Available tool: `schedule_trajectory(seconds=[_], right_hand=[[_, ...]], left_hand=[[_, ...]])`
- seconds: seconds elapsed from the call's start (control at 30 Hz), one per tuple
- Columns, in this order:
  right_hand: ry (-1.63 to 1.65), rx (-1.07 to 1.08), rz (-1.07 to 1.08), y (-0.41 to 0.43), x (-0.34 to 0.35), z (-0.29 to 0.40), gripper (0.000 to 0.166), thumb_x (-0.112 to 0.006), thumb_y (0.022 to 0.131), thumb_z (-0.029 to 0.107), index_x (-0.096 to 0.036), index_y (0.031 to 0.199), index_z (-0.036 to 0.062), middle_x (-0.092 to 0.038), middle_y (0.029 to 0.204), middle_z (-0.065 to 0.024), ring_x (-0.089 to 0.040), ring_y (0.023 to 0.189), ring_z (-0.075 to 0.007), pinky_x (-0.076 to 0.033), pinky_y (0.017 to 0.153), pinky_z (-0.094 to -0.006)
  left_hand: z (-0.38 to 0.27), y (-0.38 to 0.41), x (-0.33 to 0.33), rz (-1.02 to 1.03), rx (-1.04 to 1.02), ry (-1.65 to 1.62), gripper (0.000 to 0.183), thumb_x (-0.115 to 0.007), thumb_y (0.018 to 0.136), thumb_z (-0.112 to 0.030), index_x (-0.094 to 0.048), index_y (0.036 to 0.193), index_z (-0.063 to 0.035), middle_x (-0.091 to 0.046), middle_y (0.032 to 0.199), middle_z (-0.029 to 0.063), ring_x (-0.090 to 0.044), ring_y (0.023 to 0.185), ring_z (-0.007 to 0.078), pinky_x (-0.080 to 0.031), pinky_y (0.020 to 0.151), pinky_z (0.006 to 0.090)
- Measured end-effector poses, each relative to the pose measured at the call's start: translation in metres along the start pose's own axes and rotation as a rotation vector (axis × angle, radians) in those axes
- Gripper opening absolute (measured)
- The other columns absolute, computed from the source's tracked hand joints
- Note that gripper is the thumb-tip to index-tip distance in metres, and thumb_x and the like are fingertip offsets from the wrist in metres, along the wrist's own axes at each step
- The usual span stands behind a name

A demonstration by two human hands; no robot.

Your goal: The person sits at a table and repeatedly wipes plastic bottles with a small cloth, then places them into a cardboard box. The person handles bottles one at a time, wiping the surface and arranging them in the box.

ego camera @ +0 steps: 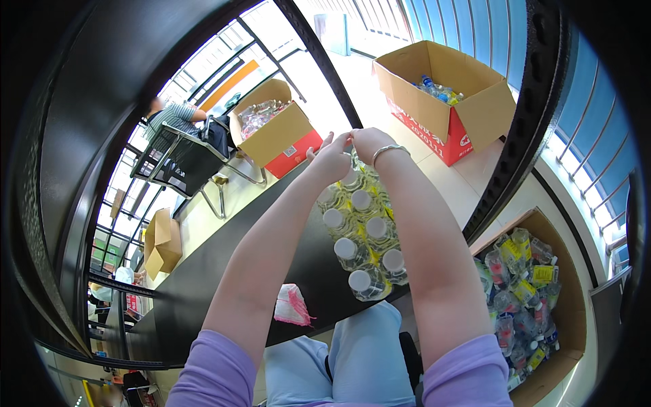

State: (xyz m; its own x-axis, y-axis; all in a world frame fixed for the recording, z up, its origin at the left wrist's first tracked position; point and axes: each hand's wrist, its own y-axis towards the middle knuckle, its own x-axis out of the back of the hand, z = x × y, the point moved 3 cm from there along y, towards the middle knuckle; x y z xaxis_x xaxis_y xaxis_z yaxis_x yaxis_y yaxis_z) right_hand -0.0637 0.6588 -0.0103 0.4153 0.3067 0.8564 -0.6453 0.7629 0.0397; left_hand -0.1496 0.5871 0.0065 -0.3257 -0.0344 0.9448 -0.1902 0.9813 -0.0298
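Note:
Clear plastic bottles (370, 254) with white caps stand upright in two close rows on a black tabletop (229, 269). Yellow labels show between them. At the far end of the rows, my left hand (333, 160) and my right hand (371, 144) meet, fingertips together just above the bottles. Some fingers of the left hand stick out to the left. Whatever may be between the fingertips is hidden by the hands, so a grip cannot be made out. A folded white cloth with a pink edge (292, 307) lies near the table's front edge, beside my left forearm.
A carton of bottles (574, 346) stands at my right. Beyond the table are another bottle carton (478, 119), a third carton (279, 135) beside a seated person (178, 119), and a smaller box (163, 241). Black perforated metal posts (539, 102) frame the table.

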Motion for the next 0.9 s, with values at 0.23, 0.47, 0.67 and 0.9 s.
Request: schedule_trajectory(seconds=[0.23,0.47,0.67,0.9], right_hand=[[-0.044,0.03,0.013,-0.002,0.002,0.002,0.029,-0.049,0.079,0.003,-0.059,0.104,0.0107,-0.061,0.098,-0.0132,-0.059,0.092,-0.0265,-0.047,0.08,-0.0344],[-0.074,0.044,0.027,0.002,-0.001,0.001,0.031,-0.048,0.08,0.003,-0.059,0.106,0.0135,-0.061,0.098,-0.0128,-0.059,0.092,-0.0264,-0.047,0.08,-0.0346],[-0.068,0.032,0.043,0.003,-0.001,0.001,0.031,-0.048,0.08,0.003,-0.059,0.106,0.0139,-0.062,0.098,-0.0124,-0.059,0.092,-0.0261,-0.047,0.08,-0.0343],[-0.04,0.011,-0.044,-0.004,0.004,0.001,0.03,-0.05,0.079,0.006,-0.058,0.107,0.0134,-0.06,0.097,-0.0146,-0.058,0.094,-0.0281,-0.047,0.08,-0.0352]], left_hand=[[0.005,0.004,-0.005,-0.026,-0.032,-0.009,0.051,-0.034,0.075,-0.005,-0.04,0.125,-0.0077,-0.05,0.122,0.0087,-0.039,0.119,0.0212,-0.032,0.086,0.0297],[0.014,0.011,-0.011,0.09,0.041,-0.155,0.058,-0.034,0.072,-0.003,-0.038,0.128,-0.017,-0.047,0.127,-0.0041,-0.023,0.131,0.0173,-0.007,0.096,0.0592],[0.012,0.006,-0.009,0.13,0.049,-0.227,0.059,-0.033,0.072,-0.003,-0.037,0.129,-0.0185,-0.043,0.13,-0.0035,-0.022,0.131,0.0166,-0.006,0.097,0.0593],[0.009,0.001,-0.01,-0.039,-0.018,-0.096,0.05,-0.036,0.076,-0.009,-0.04,0.126,-0.0148,-0.042,0.131,0.0054,-0.022,0.131,0.0201,-0.012,0.099,0.0501]])
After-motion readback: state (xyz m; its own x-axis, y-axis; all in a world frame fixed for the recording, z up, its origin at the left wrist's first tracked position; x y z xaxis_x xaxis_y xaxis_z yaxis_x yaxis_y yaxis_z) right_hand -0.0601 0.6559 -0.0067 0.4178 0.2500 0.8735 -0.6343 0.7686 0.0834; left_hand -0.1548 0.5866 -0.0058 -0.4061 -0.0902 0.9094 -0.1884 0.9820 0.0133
